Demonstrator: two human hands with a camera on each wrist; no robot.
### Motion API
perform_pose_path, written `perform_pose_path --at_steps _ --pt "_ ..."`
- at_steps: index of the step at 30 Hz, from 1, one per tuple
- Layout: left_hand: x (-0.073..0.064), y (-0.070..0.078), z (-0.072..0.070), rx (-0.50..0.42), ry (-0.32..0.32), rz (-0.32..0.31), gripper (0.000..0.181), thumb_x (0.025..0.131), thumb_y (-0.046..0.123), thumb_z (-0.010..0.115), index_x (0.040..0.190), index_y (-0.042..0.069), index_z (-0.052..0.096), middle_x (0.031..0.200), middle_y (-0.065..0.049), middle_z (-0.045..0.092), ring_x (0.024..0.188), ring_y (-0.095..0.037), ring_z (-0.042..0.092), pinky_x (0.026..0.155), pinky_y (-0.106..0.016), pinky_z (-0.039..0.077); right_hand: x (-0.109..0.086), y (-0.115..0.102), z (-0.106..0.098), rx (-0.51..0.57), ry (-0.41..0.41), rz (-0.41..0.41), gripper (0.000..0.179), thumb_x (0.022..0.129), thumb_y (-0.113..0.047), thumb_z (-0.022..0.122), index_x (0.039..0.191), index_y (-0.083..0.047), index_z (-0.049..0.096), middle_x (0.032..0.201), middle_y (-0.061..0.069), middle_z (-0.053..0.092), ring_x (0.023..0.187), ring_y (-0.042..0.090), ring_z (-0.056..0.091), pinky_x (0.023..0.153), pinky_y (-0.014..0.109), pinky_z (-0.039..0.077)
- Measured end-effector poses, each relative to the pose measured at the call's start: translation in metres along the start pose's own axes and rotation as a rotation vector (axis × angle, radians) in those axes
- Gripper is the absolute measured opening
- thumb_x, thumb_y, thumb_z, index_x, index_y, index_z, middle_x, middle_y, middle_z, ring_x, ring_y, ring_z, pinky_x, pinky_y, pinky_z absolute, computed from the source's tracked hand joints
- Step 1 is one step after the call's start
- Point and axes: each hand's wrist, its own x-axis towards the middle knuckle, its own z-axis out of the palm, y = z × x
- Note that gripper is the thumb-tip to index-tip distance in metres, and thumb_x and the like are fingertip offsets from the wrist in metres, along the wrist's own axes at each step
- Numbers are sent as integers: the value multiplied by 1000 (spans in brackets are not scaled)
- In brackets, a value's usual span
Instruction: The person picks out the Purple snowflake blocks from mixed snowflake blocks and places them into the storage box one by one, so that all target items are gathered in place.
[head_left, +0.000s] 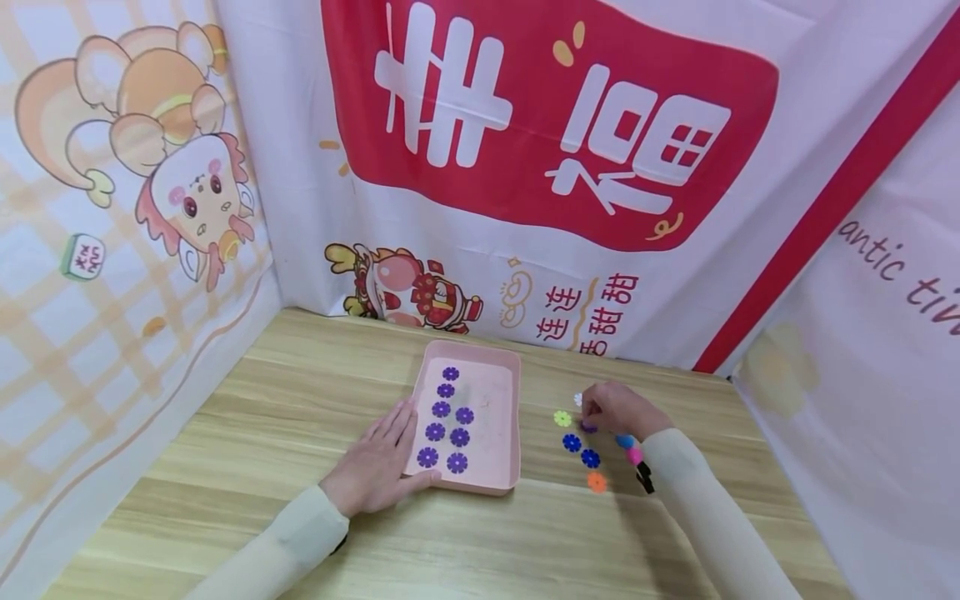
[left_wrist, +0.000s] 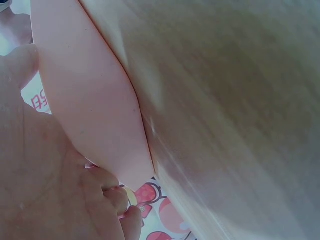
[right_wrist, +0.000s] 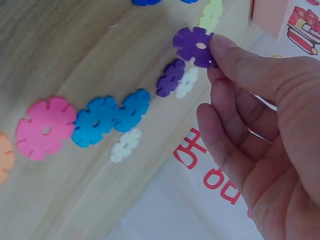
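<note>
My right hand (head_left: 624, 408) pinches a purple notched plastic disc (right_wrist: 189, 44) between thumb and fingers, just above the table. A second purple disc (right_wrist: 170, 78) lies below it beside a white one (right_wrist: 187, 83). My left hand (head_left: 377, 467) rests on the left side of a pink tray (head_left: 504, 425), fingers fairly straight along the wall and thumb at the front edge. Several purple discs (head_left: 460, 437) lie inside the tray in two columns, the left one longer. In the left wrist view the palm lies close to the tray's pink wall (left_wrist: 95, 100).
Around my right hand lie a yellow-green disc (head_left: 562, 418), two dark blue discs (head_left: 572, 442), an orange disc (head_left: 597, 482), light blue discs (right_wrist: 96, 121), a pink disc (right_wrist: 46, 128) and black pieces (head_left: 645, 477). Printed cloth (head_left: 450, 217) hangs behind the wooden table (head_left: 420, 550).
</note>
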Motion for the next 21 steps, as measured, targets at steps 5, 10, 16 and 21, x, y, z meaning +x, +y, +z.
perform_pose_path --at_steps 5,10,16,21 --pt "-1 0 0 -6 3 -3 104 101 71 50 164 -8 22 176 -25 11 164 -43 14 133 -59 20 3 -9 -8 -19 39 -55 17 98 -7 75 82 -13 71 79 -6 67 69 9 56 64 24 52" --pt "-1 0 -1 -2 1 1 104 102 70 51 164 -9 23 175 -26 12 164 -44 15 133 -59 20 9 -22 -15 -30 51 -103 18 100 -5 70 83 -11 71 78 -5 67 67 8 55 63 25 51" --pt "-1 0 0 2 0 1 105 101 71 50 164 -9 23 176 -26 12 164 -44 15 133 -59 20 26 -44 -25 -25 64 -116 16 101 -6 69 86 -11 74 83 0 73 70 7 61 68 25 58" --pt "0 0 1 16 3 -1 106 101 72 50 164 -8 23 176 -26 12 164 -44 15 134 -58 20 44 -70 -36 -81 63 -96 18 102 -7 67 85 -12 72 78 -3 68 68 10 59 64 26 52"
